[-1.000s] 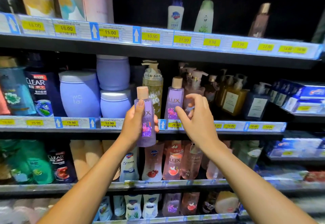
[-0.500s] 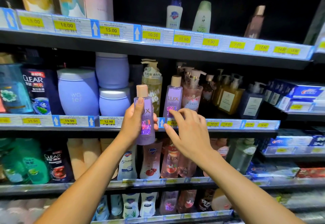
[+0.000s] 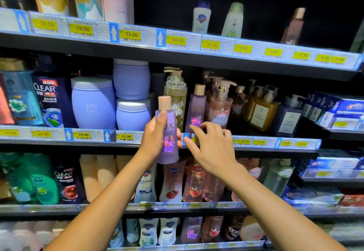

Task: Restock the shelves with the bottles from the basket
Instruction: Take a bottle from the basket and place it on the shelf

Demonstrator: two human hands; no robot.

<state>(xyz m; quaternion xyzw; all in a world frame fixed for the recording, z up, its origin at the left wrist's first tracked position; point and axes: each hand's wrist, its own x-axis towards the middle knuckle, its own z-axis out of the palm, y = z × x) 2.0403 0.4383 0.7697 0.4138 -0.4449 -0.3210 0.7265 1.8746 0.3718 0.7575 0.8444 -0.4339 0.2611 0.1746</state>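
Purple liquid fills the bottle (image 3: 168, 146) that the left hand (image 3: 155, 142) holds upright in front of the middle shelf (image 3: 266, 149). The fingers wrap round its left side, the forefinger lies up along the front and the thumb presses the right side. Its tan cap (image 3: 164, 103) stands clear above the hand. The bottle's foot hangs lower than the shelf edge, so it is not standing on the shelf.

Just to its right the right hand (image 3: 214, 152) holds nothing. Its fingers are spread and loosely bent in front of the strip of price tags (image 3: 126, 137). The fingertips lie close under a second purple bottle (image 3: 198, 111) with the same tan cap, which stands on the middle shelf. Whether they touch it cannot be told.

Behind the held bottle stands a pale yellow pump bottle (image 3: 177, 93), and right of the second purple bottle a pink pump bottle (image 3: 220, 112). Further right are amber pump bottles (image 3: 260, 111) and boxes of toothpaste (image 3: 348, 111). Left of the hands three lilac jars (image 3: 92, 105) stand on the same shelf, two of them stacked, and beside them a dark shampoo bottle (image 3: 49, 101).

On the shelf below, pink bottles (image 3: 194, 183) and white ones stand in a row under the two forearms.
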